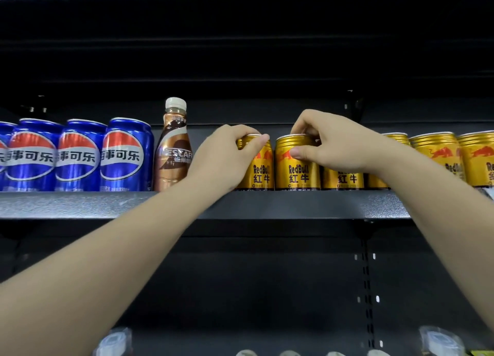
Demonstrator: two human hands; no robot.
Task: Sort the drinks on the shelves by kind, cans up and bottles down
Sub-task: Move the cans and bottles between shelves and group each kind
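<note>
Bottom edge of view: pale bottle caps (288,353) poke up in a row from a lower level, blurred; clear wrapped items at both lower corners, too soft to identify.

Two bare forearms rise from the lower corners toward the upper shelf (80,204), a dark grey metal ledge.

Left hand (222,157): fingers curled over the top rim of a gold Red Bull can (260,172), thumb tip pressed on the rim at the right. Can upright on the shelf, just beside its neighbour.

Right hand (331,144): fingers bent down onto the lid of the next gold Red Bull can (298,172), thumb flat against the can's upper front, so it is pinched between thumb and fingers. This can also upright, base on the shelf.

Right of these, further gold cans (433,155) in line, partly behind the right wrist, all upright, running to the frame edge.

Left of the left hand: one brown Nescafé bottle (172,147) with a white cap, upright, just beside the wrist. Then a row of blue Pepsi cans (125,155), touching side by side, running out of frame at left.

Behind everything: dark back panel and a slotted upright (366,275) at right.
</note>
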